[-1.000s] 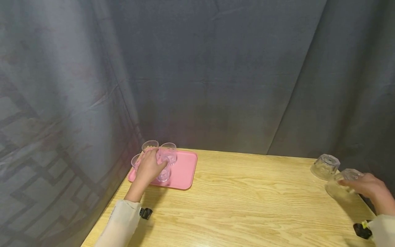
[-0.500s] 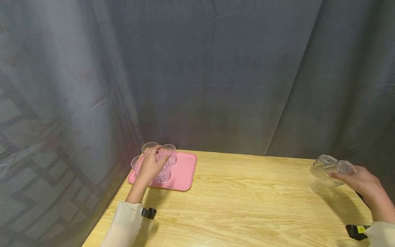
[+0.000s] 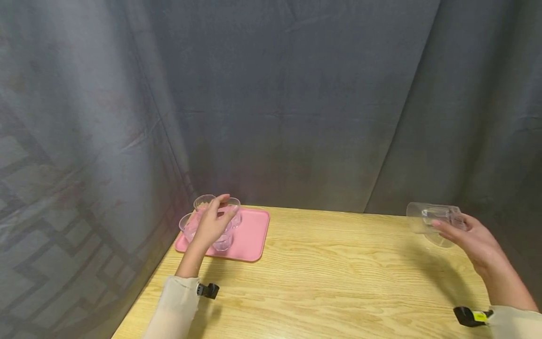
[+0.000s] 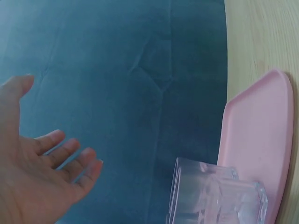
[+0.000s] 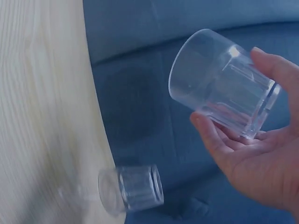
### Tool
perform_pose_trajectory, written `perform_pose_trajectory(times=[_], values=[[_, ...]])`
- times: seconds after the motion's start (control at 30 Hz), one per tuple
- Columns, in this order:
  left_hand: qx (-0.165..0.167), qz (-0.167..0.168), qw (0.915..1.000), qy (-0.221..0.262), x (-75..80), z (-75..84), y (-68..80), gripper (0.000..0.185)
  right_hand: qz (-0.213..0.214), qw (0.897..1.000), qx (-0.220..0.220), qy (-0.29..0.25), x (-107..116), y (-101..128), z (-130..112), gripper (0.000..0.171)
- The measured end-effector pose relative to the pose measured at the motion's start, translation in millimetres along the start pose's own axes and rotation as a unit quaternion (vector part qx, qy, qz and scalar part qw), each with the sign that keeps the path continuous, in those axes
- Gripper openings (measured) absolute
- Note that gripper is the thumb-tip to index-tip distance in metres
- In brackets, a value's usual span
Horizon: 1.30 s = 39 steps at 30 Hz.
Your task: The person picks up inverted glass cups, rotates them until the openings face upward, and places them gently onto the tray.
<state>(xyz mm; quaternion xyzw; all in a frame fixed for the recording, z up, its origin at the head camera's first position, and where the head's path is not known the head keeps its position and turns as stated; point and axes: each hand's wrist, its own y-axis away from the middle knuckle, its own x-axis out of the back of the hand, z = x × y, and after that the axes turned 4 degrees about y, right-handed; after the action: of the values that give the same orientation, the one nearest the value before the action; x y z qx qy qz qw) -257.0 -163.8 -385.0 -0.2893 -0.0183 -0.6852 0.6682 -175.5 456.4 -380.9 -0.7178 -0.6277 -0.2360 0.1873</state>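
A pink tray (image 3: 251, 238) lies at the table's far left corner with several clear glasses (image 3: 205, 202) standing upright on it. My left hand (image 3: 211, 223) hovers just above them, fingers spread and holding nothing; in the left wrist view the open left hand (image 4: 44, 186) is apart from the nearest glass (image 4: 215, 198) on the tray (image 4: 261, 140). At the far right, my right hand (image 3: 470, 235) holds a clear glass (image 3: 432, 216) in the air, tipped on its side with its mouth to the left. In the right wrist view the fingers (image 5: 210, 135) and thumb curl round that glass (image 5: 219, 88).
Another clear glass (image 5: 131, 189) stands mouth-down on the wooden table (image 3: 338, 282) under the right hand, near the far right edge. Grey curtains close off the back and left. A black wrist device (image 3: 209, 290) sits on each sleeve.
My right hand has lifted its glass off the table and turned it onto its side. My left hand has let go of a glass on the tray and opened.
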Motion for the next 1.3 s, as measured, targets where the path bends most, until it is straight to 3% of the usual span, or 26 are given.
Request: perform_pose_trajectory(times=[0.07, 0.13, 0.17, 0.23, 0.33, 0.6, 0.83, 1.1, 1.3], values=[[-0.01, -0.001, 0.9999, 0.011, -2.6, 2.4, 0.4, 0.061, 0.013, 0.999, 0.021, -0.045, -7, 0, -3, 0.094], [-0.022, -0.004, 0.9995, 0.02, -5.8, 4.5, 1.2, 0.06, 0.018, 0.99, 0.042, -0.135, -16, 1, -6, 0.087], [-0.028, -0.004, 0.9993, 0.024, -7.8, 4.9, 1.5, 0.06, 0.016, 0.982, 0.056, -0.182, -20, 1, -7, 0.081], [-0.039, -0.007, 0.9988, 0.031, -12.0, 5.5, 1.9, 0.059, 0.0, 0.954, 0.081, -0.287, -27, 2, -11, 0.064], [-0.05, -0.009, 0.998, 0.038, -19.0, 7.6, 2.0, 0.059, -0.029, 0.922, 0.105, -0.372, -36, 2, -17, 0.043], [-0.044, -0.021, 0.9976, 0.05, -35.2, 17.4, 1.8, 0.056, -0.04, 0.916, 0.117, -0.383, -63, 6, -34, 0.039], [-0.061, -0.016, 0.995, 0.077, -47.2, 20.2, -0.1, 0.057, -0.072, 0.893, 0.131, -0.425, -87, 8, -51, 0.033], [-0.046, -0.025, 0.9943, 0.093, -59.8, 28.7, 0.2, 0.056, -0.097, 0.865, 0.155, -0.468, -109, 11, -64, 0.039], [-0.057, -0.027, 0.9932, 0.098, -67.3, 36.1, 1.5, 0.054, -0.107, 0.865, 0.189, -0.452, -122, 11, -75, 0.04]])
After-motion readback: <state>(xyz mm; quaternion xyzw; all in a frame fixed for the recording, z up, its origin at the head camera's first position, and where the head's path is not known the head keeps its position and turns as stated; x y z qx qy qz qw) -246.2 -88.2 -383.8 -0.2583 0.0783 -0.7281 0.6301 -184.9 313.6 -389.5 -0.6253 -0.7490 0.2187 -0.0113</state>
